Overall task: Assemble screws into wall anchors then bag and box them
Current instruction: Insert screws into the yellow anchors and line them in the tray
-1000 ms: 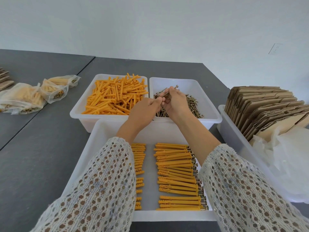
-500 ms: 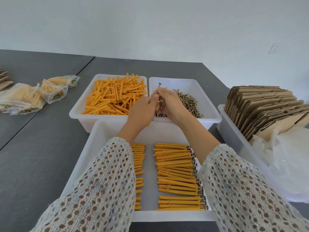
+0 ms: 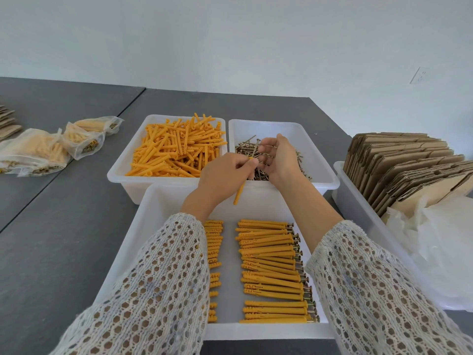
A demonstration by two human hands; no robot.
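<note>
My left hand (image 3: pixel 225 175) grips an orange wall anchor (image 3: pixel 239 193) whose tip points down over the near bin's far wall. A screw (image 3: pixel 254 148) stands in the anchor's top end. My right hand (image 3: pixel 277 160) is cupped over the screw bin (image 3: pixel 317 155), palm turned left, with several loose screws lying in its curled fingers. Loose orange anchors (image 3: pixel 176 149) fill the far left bin (image 3: pixel 120 172). Assembled anchors with screws (image 3: pixel 271 267) lie in rows in the near bin (image 3: pixel 153 208); my left sleeve hides part of the left row.
Filled clear bags (image 3: pixel 33 152) of anchors lie on the grey table at the left. A bin at the right (image 3: pixel 358 201) holds flat cardboard boxes (image 3: pixel 407 167) and clear plastic bags (image 3: pixel 440 249). The white wall stands behind the table.
My hands have come down and apart a little. The anchor now hangs visibly below my left hand, and my right hand has opened into a cup with screws in it.
</note>
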